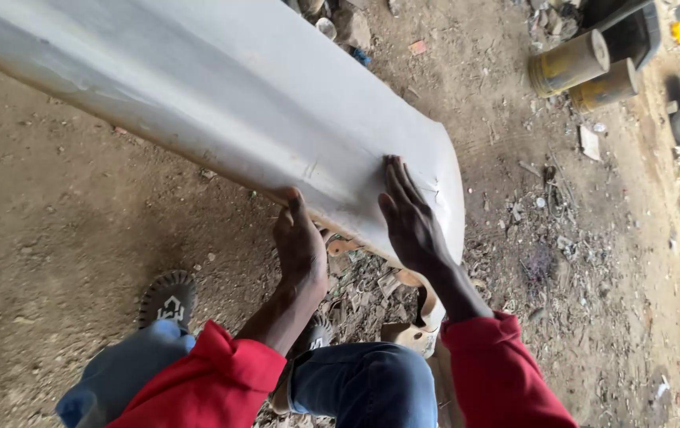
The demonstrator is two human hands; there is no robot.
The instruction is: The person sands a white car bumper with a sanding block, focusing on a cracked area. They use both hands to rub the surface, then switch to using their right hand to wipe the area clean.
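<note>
panel: long pale car body panel (221,87), axis running upper left to lower right, near end above knees
left hand (300,246): grip curled under lower edge
right hand (411,222): fingers spread flat on top, nearer the end
ground: dirt floor (62,238)

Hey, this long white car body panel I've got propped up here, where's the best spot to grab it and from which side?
Probably the lower edge of the white panel, from underneath on your side. Its face is broad, smooth and curved, giving fingers little purchase. Your left hand already hooks that edge, while your right hand lies flat on the face near the rounded end.
</note>
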